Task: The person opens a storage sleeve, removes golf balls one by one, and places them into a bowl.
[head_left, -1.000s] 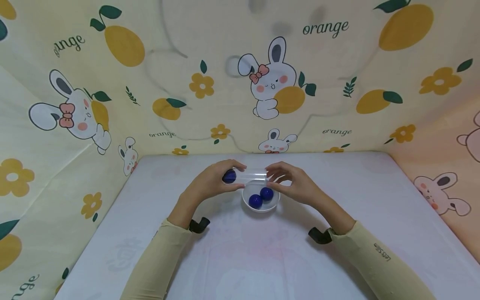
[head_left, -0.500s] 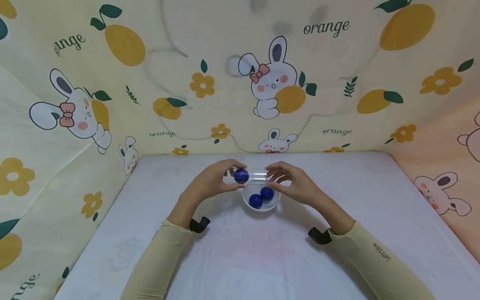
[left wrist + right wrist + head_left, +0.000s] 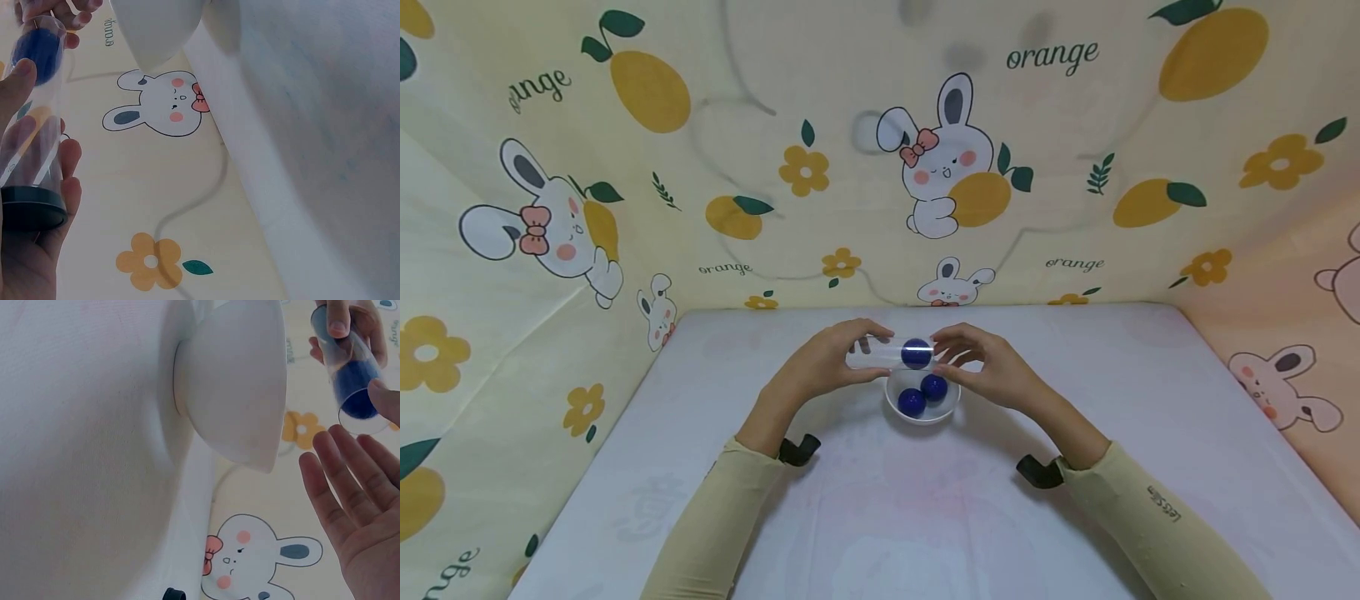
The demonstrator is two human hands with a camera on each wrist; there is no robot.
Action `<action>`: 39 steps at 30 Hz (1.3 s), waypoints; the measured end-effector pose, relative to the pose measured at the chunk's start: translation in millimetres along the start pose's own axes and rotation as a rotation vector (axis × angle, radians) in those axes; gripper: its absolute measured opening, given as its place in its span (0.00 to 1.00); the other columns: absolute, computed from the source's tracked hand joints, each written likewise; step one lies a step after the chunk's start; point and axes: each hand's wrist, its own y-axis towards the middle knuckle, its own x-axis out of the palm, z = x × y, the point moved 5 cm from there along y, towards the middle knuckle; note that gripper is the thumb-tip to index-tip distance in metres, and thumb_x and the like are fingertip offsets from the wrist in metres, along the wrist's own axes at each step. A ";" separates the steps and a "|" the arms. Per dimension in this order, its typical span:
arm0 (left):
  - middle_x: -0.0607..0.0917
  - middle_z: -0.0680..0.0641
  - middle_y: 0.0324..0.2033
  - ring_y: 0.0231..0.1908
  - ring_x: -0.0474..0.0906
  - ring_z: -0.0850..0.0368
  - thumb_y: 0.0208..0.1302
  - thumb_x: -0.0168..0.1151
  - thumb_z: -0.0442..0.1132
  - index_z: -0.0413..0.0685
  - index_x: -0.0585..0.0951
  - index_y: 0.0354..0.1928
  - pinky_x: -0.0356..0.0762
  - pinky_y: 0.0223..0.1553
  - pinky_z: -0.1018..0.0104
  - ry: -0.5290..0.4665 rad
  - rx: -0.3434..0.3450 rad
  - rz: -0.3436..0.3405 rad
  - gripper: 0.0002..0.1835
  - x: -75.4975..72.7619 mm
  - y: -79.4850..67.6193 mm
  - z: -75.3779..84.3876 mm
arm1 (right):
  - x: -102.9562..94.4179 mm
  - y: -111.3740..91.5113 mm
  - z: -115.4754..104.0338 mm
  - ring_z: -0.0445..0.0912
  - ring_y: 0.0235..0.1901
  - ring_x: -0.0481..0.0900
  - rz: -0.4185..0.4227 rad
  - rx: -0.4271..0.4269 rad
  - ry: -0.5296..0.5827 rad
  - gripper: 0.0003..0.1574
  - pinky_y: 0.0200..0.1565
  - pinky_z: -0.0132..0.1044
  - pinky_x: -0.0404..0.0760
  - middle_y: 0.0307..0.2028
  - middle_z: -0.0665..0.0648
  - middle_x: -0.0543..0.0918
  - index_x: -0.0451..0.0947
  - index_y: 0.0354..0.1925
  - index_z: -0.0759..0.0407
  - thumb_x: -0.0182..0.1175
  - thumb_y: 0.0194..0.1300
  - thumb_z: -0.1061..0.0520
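My left hand (image 3: 822,360) grips a clear tube (image 3: 883,356) lying sideways above a white bowl (image 3: 922,422). One blue ball (image 3: 916,354) is inside the tube near its right-hand mouth. In the left wrist view the tube's dark base (image 3: 32,209) sits by the left palm, with fingers wrapped around the wall. The right hand (image 3: 996,368) is at the mouth; in the right wrist view its fingers (image 3: 350,487) are stretched out and its thumb overlaps the rim. Two more blue balls, a left one (image 3: 912,403) and a right one (image 3: 934,387), lie in the bowl.
A white cloth covers the table (image 3: 910,517). Behind it rises a cream curtain (image 3: 850,225) printed with rabbits and oranges, which also closes off both sides. Black pieces show at the left cuff (image 3: 800,450) and right cuff (image 3: 1040,472).
The blue ball has rolled inside the tube from the left-hand end to the mouth beside the right hand. Both hands, the tube and the bowl have stayed nearly in place.
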 end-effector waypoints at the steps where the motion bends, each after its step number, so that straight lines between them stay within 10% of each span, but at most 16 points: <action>1: 0.88 0.50 0.57 0.49 0.83 0.56 0.64 0.81 0.46 0.51 0.81 0.66 0.88 0.53 0.53 -0.004 0.004 0.002 0.30 0.1 0.1 -0.1 | 0.0 0.1 0.1 0.52 0.52 0.87 -0.002 0.003 0.000 0.31 0.60 0.59 0.85 0.55 0.56 0.88 0.79 0.65 0.57 0.77 0.68 0.55; 39: 0.88 0.50 0.57 0.49 0.82 0.55 0.65 0.80 0.48 0.50 0.81 0.66 0.88 0.54 0.49 -0.006 -0.030 -0.008 0.30 -0.3 -0.9 -2.2 | 0.9 -0.4 -1.5 0.48 0.51 0.87 0.015 0.020 -0.056 0.31 0.57 0.47 0.88 0.55 0.52 0.88 0.80 0.65 0.54 0.78 0.67 0.55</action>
